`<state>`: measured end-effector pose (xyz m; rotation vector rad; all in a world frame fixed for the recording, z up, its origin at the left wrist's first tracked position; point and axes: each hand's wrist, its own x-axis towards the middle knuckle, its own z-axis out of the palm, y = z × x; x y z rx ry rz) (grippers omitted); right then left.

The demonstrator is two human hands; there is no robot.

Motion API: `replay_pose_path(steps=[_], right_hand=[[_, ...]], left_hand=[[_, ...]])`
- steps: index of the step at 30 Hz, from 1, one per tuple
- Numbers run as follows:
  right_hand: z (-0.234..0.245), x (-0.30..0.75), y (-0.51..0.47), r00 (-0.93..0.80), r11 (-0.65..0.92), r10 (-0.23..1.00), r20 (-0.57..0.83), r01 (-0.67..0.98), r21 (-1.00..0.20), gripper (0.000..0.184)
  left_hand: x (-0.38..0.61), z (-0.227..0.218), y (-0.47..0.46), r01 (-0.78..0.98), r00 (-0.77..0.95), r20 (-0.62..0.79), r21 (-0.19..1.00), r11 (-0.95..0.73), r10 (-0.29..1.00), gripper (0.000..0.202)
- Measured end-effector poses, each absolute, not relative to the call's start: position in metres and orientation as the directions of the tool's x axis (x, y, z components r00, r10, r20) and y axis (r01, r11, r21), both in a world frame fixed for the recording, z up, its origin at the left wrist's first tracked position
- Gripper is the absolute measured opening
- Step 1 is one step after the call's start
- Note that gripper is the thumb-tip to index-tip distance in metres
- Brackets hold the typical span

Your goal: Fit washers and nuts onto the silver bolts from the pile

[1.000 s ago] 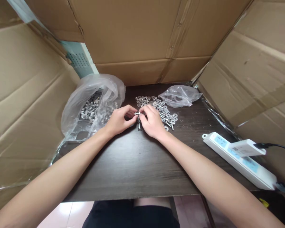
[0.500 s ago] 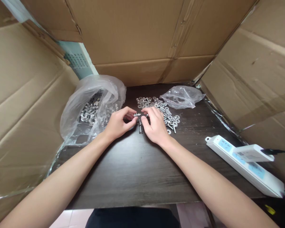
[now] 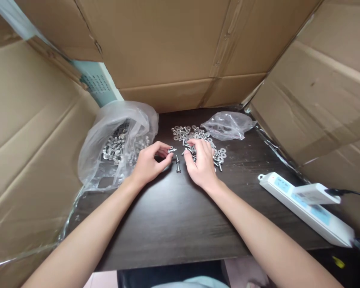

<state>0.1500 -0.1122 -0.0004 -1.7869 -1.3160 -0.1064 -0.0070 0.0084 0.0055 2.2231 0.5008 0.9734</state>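
Note:
My left hand (image 3: 150, 163) pinches a small silver bolt (image 3: 172, 150), which seems to have a washer or nut on its shank, between thumb and fingertips. The bolt points to the right. My right hand (image 3: 201, 163) lies over the near left part of a pile of bolts, nuts and washers (image 3: 220, 154), thumb and fingers apart, with loose hardware between and under them. Its palm hides some of the pile. On the table between my hands, a dark bolt (image 3: 178, 165) lies lengthwise with a piece fitted on its shank.
An open clear plastic bag (image 3: 88, 150) with many bolts in it stands at the left. A flattened plastic bag (image 3: 228, 126) lies behind the pile. To the right is a white power strip (image 3: 306, 216) with a plugged-in adapter (image 3: 313, 194). Cardboard walls (image 3: 168, 48) enclose the dark table (image 3: 168, 232).
My right hand has drawn away from the bolt in my left hand, rightward over the pile, its fingers spreading. My left hand still holds its bolt. The view has shifted slightly.

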Motion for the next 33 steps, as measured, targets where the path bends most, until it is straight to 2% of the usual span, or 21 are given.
replay_pose_path(steps=[7,12,19,33], right_hand=[[-0.002,0.152,-0.105,0.357,0.005,0.765,0.537,0.830,-0.558,0.021],[-0.002,0.152,-0.098,0.267,0.072,0.800,0.537,0.846,-0.528,0.017],[-0.003,0.152,-0.097,0.254,0.079,0.807,0.533,0.848,-0.524,0.013],[-0.006,0.154,-0.094,0.253,0.062,0.828,0.500,0.846,-0.529,0.015]], left_hand=[[-0.007,0.005,0.010,0.046,0.672,0.511,0.693,-0.720,0.535,0.014],[-0.002,0.003,0.016,-0.002,0.715,0.534,0.648,-0.762,0.452,0.013],[0.004,0.002,0.022,0.010,0.729,0.560,0.566,-0.824,0.393,0.010],[0.003,0.001,0.024,0.026,0.742,0.519,0.608,-0.793,0.423,0.012]])
